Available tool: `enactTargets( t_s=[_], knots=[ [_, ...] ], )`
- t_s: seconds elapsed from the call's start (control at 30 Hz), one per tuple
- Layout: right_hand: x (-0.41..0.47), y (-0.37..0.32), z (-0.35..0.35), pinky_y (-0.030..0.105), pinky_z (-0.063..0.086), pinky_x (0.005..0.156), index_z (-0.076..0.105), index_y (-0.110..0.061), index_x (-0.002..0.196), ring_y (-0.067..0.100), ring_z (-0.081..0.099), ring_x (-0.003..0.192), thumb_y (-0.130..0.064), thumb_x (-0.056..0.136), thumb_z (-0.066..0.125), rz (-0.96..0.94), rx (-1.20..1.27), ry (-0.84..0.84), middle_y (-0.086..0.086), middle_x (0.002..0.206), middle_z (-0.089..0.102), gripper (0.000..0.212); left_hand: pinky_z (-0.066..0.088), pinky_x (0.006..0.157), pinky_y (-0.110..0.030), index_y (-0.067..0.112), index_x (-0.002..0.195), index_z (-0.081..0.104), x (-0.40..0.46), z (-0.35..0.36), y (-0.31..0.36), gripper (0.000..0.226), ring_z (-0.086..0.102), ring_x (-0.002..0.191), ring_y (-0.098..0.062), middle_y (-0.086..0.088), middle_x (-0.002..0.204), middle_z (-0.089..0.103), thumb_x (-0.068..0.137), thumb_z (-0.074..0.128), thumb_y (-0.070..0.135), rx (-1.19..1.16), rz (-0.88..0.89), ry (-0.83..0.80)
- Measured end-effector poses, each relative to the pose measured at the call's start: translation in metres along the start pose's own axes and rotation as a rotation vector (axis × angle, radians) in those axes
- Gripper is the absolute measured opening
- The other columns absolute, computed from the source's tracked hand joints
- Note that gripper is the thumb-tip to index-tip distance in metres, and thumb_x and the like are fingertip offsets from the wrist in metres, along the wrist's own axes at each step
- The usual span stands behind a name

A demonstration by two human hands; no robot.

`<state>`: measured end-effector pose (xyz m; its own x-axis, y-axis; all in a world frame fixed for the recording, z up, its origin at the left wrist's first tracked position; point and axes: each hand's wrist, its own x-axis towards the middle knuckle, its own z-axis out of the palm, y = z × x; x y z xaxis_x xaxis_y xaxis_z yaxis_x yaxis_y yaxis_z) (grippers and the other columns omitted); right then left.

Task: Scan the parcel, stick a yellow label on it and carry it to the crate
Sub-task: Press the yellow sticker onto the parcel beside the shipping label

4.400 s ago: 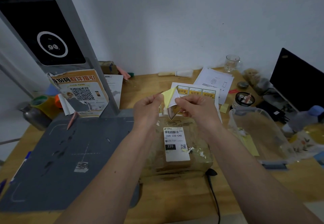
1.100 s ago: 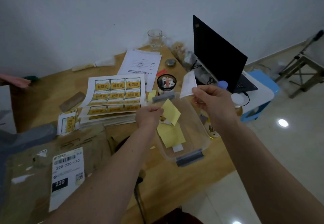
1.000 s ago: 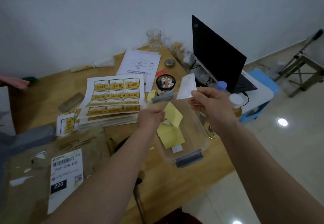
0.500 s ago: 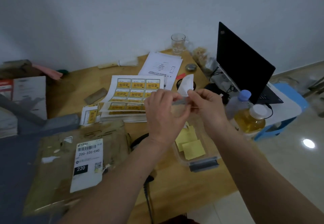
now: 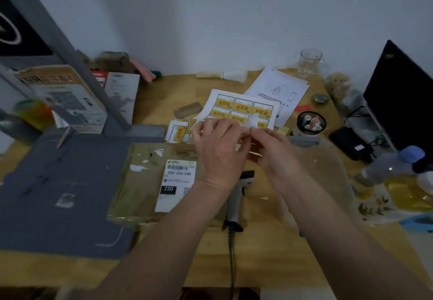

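Parcel [image 5: 150,182] lies flat on table [image 5: 257,252], w/ scanner [image 5: 236,196] beside. Left hand [image 5: 218,149] & right hand [image 5: 271,149] both pinch a white slip [image 5: 253,120] above it.

Both forearms are bare to the frame edge; seemingly no sleeves or rings.

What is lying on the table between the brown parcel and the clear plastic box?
In the head view, a handheld barcode scanner lies between the parcel and the clear box, with its cable running toward the table's near edge.
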<state>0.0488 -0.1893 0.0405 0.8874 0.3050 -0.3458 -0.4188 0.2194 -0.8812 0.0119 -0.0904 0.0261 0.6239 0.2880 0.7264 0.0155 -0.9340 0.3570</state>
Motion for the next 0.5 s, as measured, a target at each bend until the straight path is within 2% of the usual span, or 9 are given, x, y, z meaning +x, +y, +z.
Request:
enactTargets(
  t_s=[0.1, 0.23, 0.4, 0.5],
  knots=[
    [-0.001, 0.003, 0.024, 0.038, 0.051, 0.078, 0.063, -0.002, 0.102, 0.022, 0.063, 0.080, -0.011, 0.092, 0.056, 0.045, 0.039, -0.020, 0.009, 0.085, 0.067, 0.016, 0.030, 0.088, -0.031, 0.024, 0.067, 0.070, 0.000, -0.010, -0.022, 0.011, 0.051, 0.084, -0.012, 0.012, 0.074, 0.068, 0.074, 0.078, 0.028, 0.022, 0.028, 0.025],
    [-0.003, 0.012, 0.060, 0.034, 0.051, 0.071, 0.066, -0.009, 0.083, 0.020, 0.063, 0.075, -0.011, 0.091, 0.054, 0.098, 0.028, -0.058, 0.008, 0.079, 0.066, 0.014, 0.033, 0.087, -0.033, 0.023, 0.065, 0.071, 0.003, -0.028, -0.053, 0.012, 0.054, 0.080, -0.015, 0.010, 0.071, 0.068, 0.075, 0.077, 0.024, 0.059, 0.074, 0.073],
    [-0.007, 0.020, 0.104, 0.034, 0.052, 0.070, 0.065, -0.007, 0.084, 0.021, 0.063, 0.072, -0.011, 0.092, 0.054, 0.136, 0.035, -0.066, 0.009, 0.077, 0.067, 0.015, 0.034, 0.088, -0.034, 0.022, 0.062, 0.069, 0.009, -0.053, -0.091, 0.016, 0.053, 0.080, -0.015, 0.009, 0.068, 0.067, 0.076, 0.075, 0.025, 0.112, 0.122, 0.079],
    [-0.010, 0.023, 0.126, 0.030, 0.053, 0.062, 0.066, -0.007, 0.082, 0.020, 0.063, 0.071, -0.014, 0.091, 0.058, 0.153, 0.016, -0.056, 0.009, 0.078, 0.066, 0.015, 0.031, 0.088, -0.032, 0.023, 0.063, 0.070, 0.010, -0.063, -0.112, 0.015, 0.060, 0.077, -0.019, 0.009, 0.068, 0.067, 0.076, 0.075, 0.025, 0.104, 0.091, 0.088]
  ],
)
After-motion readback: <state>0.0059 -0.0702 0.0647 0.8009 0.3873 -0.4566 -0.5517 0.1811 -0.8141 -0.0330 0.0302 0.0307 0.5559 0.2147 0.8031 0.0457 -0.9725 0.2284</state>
